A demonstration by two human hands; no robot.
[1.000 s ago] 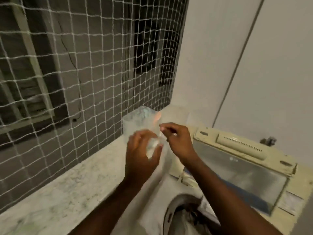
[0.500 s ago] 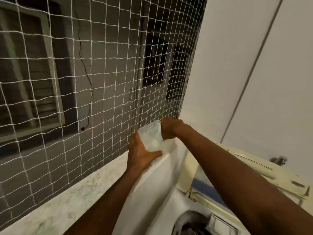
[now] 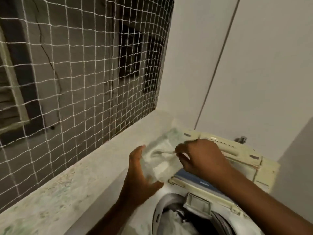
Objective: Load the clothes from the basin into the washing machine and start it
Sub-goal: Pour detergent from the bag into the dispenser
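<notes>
1. A white net (image 3: 81,68) covers the window opening on the left, stretched in a grid over the dark wall outside.
2. Below the net runs a pale speckled stone ledge (image 3: 55,192), slanting from the lower left up toward the corner of the room.
3. The left hand (image 3: 141,177) is wrapped around the lower side of a clear plastic container (image 3: 159,158), thumb toward the machine and fingers curled behind it, so it is closed on the container.
4. The container is tilted and blurred; something whitish shows inside, but I cannot tell what it is.
5. The right hand (image 3: 201,158) is at the container's upper end, fingertips pinched together on a thin pale piece there; whether that is a scoop, a spoon or a flap I cannot tell.
6. Both hands are held above the washing machine (image 3: 250,217), whose yellowed lid (image 3: 237,155) stands open against the wall.
7. The clothes (image 3: 171,223) lie in the drum at the bottom edge of the view, pale fabric with darker folds.
8. The basin is out of view.
</notes>
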